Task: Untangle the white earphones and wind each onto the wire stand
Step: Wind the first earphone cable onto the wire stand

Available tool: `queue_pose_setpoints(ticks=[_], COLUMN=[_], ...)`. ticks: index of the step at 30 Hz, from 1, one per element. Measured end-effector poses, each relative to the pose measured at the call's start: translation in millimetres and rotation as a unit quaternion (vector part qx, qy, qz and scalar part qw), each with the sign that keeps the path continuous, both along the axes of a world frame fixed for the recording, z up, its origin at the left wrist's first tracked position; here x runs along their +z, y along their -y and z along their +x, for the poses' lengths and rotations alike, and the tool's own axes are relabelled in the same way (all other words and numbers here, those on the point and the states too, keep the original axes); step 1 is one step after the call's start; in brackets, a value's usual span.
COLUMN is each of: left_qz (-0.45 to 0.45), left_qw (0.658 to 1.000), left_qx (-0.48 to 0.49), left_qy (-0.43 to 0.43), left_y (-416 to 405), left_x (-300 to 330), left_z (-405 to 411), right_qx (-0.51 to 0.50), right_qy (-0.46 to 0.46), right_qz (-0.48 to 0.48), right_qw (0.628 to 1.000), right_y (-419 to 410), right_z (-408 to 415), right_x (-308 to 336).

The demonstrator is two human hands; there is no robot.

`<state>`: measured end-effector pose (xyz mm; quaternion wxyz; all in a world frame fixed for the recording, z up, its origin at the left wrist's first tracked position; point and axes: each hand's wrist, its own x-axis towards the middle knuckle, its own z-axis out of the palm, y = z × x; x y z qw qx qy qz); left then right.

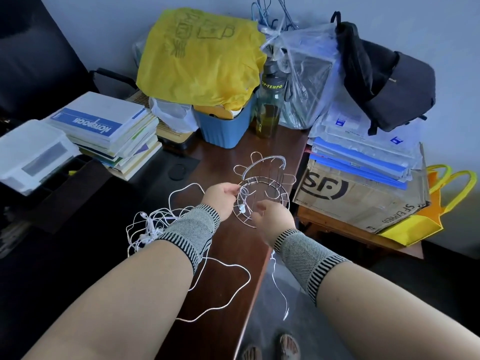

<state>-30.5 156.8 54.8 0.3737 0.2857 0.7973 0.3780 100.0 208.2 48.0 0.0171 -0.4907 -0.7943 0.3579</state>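
2 hands work at the wire stand point(262, 188) on the brown table point(223, 157) in the head view. Left hand point(220, 198) pinches a white cord at the stand's rim. Right hand point(272, 216) has fingers curled at the stand's near side; whether they grip anything cannot be told. White earphones point(153, 227) lie tangled beside the left wrist, cord looping over the table edge. Legible writing: "UP-TEMPO" on the bottle point(268, 105), "NOTEBOOK" on the book stack point(109, 126), "SF EXPRESS" on the cardboard box point(358, 198).
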Motion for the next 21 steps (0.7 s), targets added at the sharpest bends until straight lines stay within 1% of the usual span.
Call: queue_pose_setpoints(ticks=[6,13,17,19,21], left_qz=[0.005,0.017,0.019,0.024,0.038], left_qw=[1.000,0.997,0.995,0.993,0.986], left_qx=[0.002,-0.022,-0.037,-0.033,0.000], left_qy=[0.028,0.071,0.093,0.114,0.165], left_y=[-7,-13,-16,-18,-18], left_x=[-17,-32,-37,-38,-36], left_z=[-8,-5,-4,-2,0], right_qx=[-0.051,-0.067,-0.068,-0.070,-0.080], right_qy=[-0.054,-0.119,-0.138,-0.147,-0.159], right_qz=[-0.023,-0.057,-0.064,-0.074,-0.100], right_qw=[0.997,0.989,0.986,0.984,0.979], right_y=[7,7,7,6,6], right_z=[-13,-6,-4,-3,-3], right_x=[-26,-38,-44,-47,-48])
